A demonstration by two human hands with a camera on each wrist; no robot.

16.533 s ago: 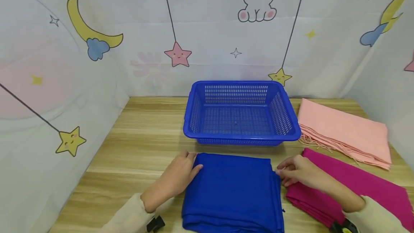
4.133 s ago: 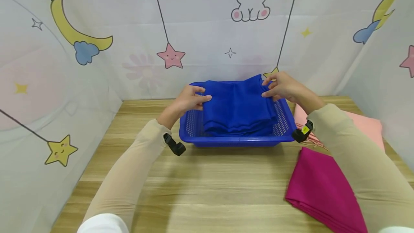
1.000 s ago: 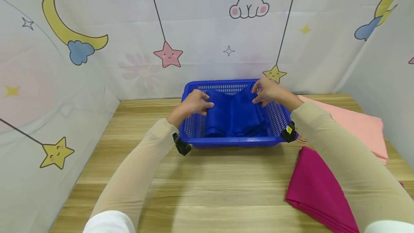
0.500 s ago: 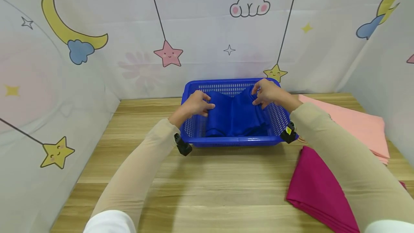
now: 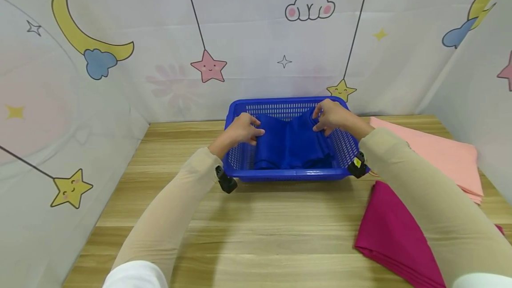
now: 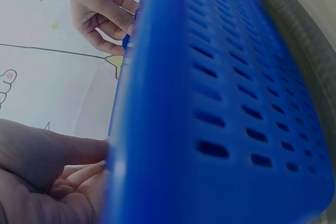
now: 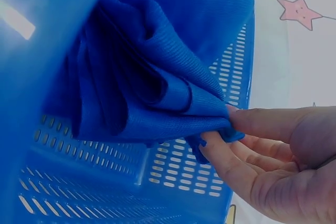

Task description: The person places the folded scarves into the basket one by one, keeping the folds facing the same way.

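A folded blue scarf (image 5: 286, 143) sits inside the blue plastic basket (image 5: 288, 173), sagging in the middle between both hands. My left hand (image 5: 243, 129) pinches its far left corner, thumb toward me; in the left wrist view the basket's side hides those fingertips. At the far right corner my right hand (image 5: 333, 115) pinches the layers. The right wrist view shows the scarf's stacked folds (image 7: 152, 93) gathered between thumb and fingers of the right hand (image 7: 278, 156), with basket mesh behind them.
A folded magenta cloth (image 5: 392, 234) lies at the front right, partly under the right forearm. Behind it is a folded pink fringed scarf (image 5: 440, 154). The wooden table (image 5: 256, 226) meets a printed white curtain (image 5: 248, 34) just behind the basket.
The blue scarf lay on the table before the basket at first, then was held over it, and has since come down inside. Over the last second both hands have barely moved.
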